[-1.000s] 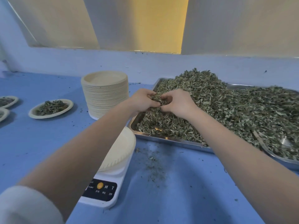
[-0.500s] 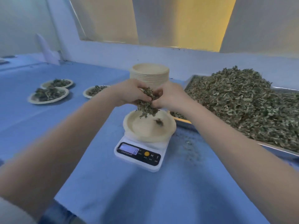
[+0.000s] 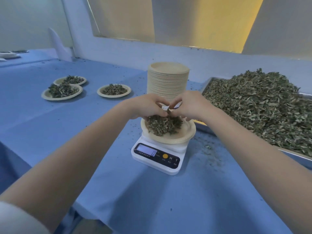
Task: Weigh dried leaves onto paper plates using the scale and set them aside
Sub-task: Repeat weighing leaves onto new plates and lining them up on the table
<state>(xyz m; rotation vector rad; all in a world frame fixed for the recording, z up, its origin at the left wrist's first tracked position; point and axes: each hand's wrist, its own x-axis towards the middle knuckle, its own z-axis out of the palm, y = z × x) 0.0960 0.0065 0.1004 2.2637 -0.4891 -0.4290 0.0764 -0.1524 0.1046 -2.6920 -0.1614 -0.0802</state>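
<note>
Both the left hand point(image 3: 148, 107) and right hand point(image 3: 190, 105) cup light, crumbly dried leaves point(image 3: 163, 124) with curled fingers point(image 3: 162, 114) over the flimsy paper plate point(image 3: 184, 135) just below, best lifted by its rim.

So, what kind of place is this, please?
Probably a small workroom for portioning dried herbs or tea. A metal tray is heaped with dried leaves, a digital scale stands on the blue table, and a tall stack of paper plates waits behind.
</note>
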